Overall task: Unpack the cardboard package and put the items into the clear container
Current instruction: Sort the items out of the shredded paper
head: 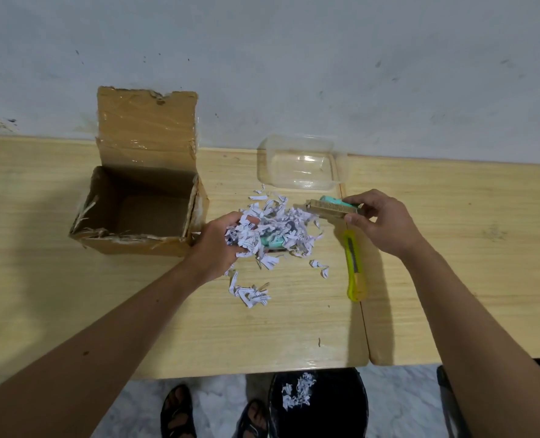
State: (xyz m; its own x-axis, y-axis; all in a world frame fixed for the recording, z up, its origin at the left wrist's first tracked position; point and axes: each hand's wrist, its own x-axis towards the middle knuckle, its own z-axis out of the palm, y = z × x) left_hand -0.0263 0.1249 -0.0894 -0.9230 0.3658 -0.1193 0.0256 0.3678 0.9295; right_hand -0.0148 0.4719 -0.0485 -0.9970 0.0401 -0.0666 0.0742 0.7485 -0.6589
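**Q:** Shreds of paper (pixel 275 232) cover the middle of the table (pixel 294 327). What lies under them?

**A:** Mostly hidden. A teal item (pixel 270 243) peeks out near the centre of the heap, along with something dark beside it, but neither shows enough to say what it is.

**Q:** And the left hand (pixel 219 245)?

**A:** It sits at the left edge of the heap with its fingers curled into the shreds. The fingertips are buried in paper, so whether they grip the paper only or something beneath it cannot be told.

**Q:** The right hand (pixel 382 221)?

**A:** Raised just above the table, right of the heap. Thumb and fingers pinch a flat tan piece with printing on it (pixel 333 208), and another teal item (pixel 336 201) shows along its far edge. The print is too blurred to read.

**Q:** Where are the box and container?

**A:** The cardboard box (pixel 139 210) stands open at the left, flap up against the wall; its inside is in shadow. The clear container (pixel 300 167) sits near the wall, just beyond the right hand.

**Q:** Anything else?

**A:** A yellow utility knife (pixel 354 267) lies on the table below the right hand. At the bottom edge, a dark bin (pixel 319 406) holding a few shreds is partly cut off.
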